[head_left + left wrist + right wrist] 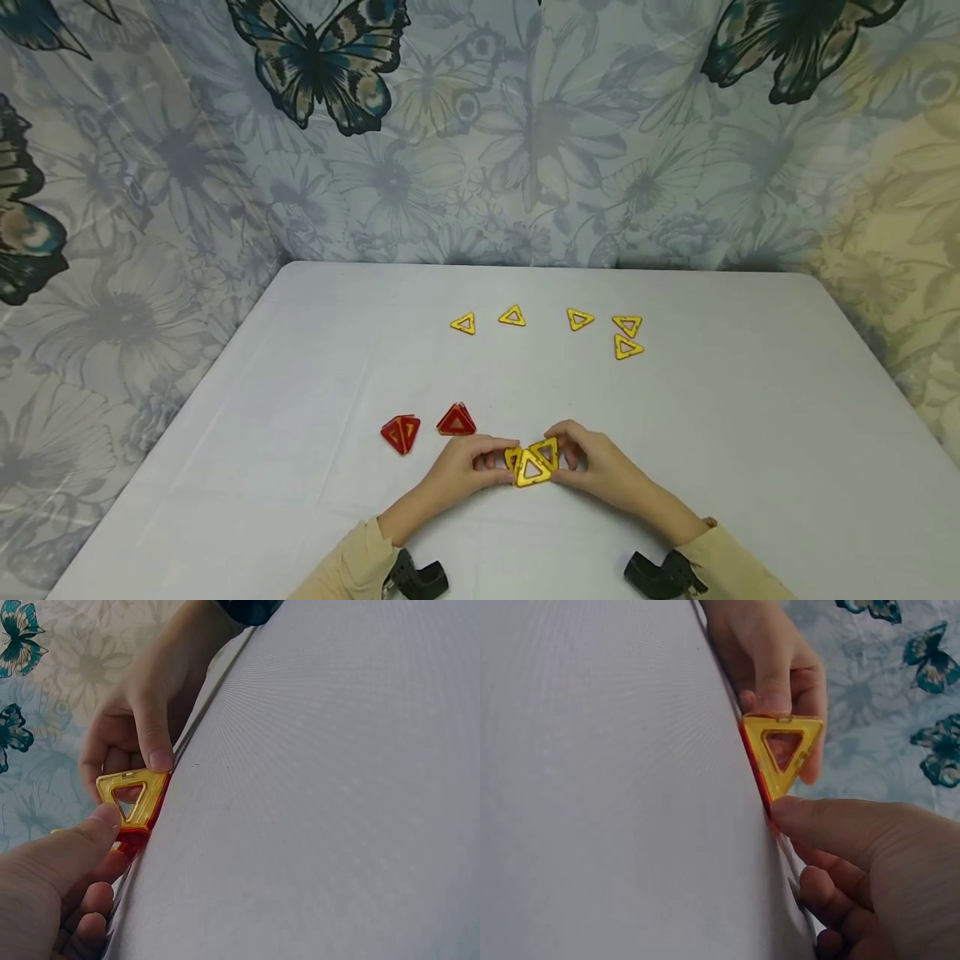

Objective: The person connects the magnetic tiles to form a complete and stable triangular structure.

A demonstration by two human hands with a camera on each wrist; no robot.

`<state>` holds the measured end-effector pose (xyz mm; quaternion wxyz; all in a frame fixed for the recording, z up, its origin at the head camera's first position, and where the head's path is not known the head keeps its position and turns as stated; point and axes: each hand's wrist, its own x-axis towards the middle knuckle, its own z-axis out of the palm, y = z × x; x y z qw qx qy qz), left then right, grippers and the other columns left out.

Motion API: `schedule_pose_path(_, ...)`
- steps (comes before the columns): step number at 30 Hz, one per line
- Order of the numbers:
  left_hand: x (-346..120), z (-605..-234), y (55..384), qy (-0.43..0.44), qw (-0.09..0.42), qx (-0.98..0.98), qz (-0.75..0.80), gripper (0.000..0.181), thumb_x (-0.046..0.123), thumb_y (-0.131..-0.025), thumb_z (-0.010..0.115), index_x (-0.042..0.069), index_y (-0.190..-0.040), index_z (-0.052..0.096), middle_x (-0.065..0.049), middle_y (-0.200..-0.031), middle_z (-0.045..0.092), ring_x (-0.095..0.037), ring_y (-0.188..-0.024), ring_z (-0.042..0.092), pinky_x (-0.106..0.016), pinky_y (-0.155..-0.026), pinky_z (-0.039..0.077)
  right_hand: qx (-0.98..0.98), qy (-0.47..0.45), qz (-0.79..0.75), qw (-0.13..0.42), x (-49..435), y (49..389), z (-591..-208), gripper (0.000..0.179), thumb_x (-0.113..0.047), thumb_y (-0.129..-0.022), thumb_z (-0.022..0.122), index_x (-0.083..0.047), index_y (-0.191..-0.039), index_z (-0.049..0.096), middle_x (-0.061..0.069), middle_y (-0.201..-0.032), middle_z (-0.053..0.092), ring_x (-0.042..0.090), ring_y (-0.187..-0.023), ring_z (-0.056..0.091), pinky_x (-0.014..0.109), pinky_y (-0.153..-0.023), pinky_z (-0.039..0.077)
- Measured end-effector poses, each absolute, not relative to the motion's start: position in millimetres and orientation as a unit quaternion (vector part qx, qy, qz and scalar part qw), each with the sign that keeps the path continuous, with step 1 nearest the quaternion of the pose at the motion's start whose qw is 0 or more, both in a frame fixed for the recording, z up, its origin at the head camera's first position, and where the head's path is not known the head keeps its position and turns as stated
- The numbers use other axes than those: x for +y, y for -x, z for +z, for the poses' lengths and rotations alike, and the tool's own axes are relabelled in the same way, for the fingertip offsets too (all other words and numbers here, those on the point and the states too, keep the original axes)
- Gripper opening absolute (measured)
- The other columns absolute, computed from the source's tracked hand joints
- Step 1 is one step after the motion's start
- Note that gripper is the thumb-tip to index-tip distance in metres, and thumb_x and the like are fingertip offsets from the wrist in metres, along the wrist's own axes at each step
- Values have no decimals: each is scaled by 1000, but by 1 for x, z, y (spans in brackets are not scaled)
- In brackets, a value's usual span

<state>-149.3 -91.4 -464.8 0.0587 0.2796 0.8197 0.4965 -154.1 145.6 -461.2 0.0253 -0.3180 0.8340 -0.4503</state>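
Near the front of the white table, a small group of joined yellow triangular magnetic tiles (534, 482) is held between both hands. At least three yellow tiles show in it. My left hand (468, 462) pinches its left side between thumb and fingers. From the other side, my right hand (600, 468) pinches it the same way. In the left wrist view, a yellow tile (124, 779) has red along its edge and below it. Red also lines one side of the yellow tile (780, 724) in the right wrist view. Fingertips behind the tiles are partly hidden.
Two red pyramids of triangular tiles, one farther left (395, 433) and one just beyond my left hand (457, 432), stand on the table (262, 467). Several loose yellow triangles lie toward the back, including a left one (472, 325) and a right one (617, 347).
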Motion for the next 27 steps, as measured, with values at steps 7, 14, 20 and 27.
schedule_pose_path(7, -91, -465, 149, -265, 51, 819, 506, 35, 17, -74, 73, 5, -106, 65, 7, -73, 57, -2, -55, 44, -19, -48, 38, 828, 297, -476, 1, 142, 152, -463, 22, -7, -71, 75, -13, -84, 58, -12, -71, 52, 5, -59, 46, 22, -52, 39)
schedule_pose_path(14, -90, -464, 149, -276, 41, 823, 496, 35, 15, -74, 73, 5, -106, 65, 3, -78, 61, -2, -56, 44, -18, -49, 38, 827, 303, -473, -7, 142, 151, -462, 20, -3, -69, 75, -13, -79, 60, -13, -69, 51, 4, -59, 46, 21, -51, 40)
schedule_pose_path(20, -86, -444, 140, -289, 24, 818, 498, 32, 3, -72, 73, -4, -102, 64, -8, -80, 62, -9, -58, 47, -21, -51, 40, 828, 309, -467, -19, 140, 150, -463, 17, -4, -71, 74, -12, -79, 61, -14, -70, 51, 3, -59, 45, 20, -50, 39)
schedule_pose_path(27, -84, -449, 141, -305, 3, 814, 495, 31, 1, -70, 74, -5, -99, 64, -10, -79, 62, -22, -59, 51, -22, -51, 41, 828, 324, -457, -34, 139, 149, -464, 17, -1, -71, 72, -12, -77, 61, -13, -71, 52, 2, -59, 44, 20, -49, 39)
